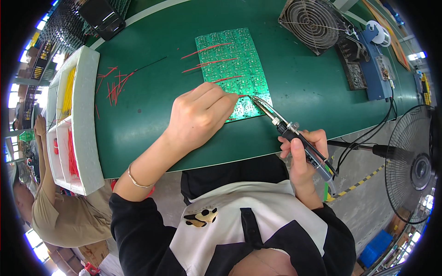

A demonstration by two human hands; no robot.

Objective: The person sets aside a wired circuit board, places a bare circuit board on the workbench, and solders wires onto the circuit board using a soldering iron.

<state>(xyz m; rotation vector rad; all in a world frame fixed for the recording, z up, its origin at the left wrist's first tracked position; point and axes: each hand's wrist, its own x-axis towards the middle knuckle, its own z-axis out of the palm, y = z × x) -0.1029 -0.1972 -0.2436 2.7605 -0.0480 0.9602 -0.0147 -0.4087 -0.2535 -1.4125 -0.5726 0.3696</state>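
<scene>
A green panel of circuit boards (230, 50) lies on the green work mat. Several red wires (216, 61) stick out from it toward the left. My left hand (200, 110) is closed over the panel's lower left part, pinching a short red wire (242, 95) against the board. In my right hand (304, 154) is a black-handled soldering iron (294, 135) with a thin metal feed tube alongside. Its tip meets the board right beside the end of the pinched wire. Under my left fingers, part of the panel is hidden.
Loose red wires (115, 87) lie left on the mat. A white foam box (87, 138) holds yellow and red wires at the left edge. A square fan (313, 23) and a blue solder feeder (373, 64) stand back right. Another person sits left; a round fan (414, 163) is right.
</scene>
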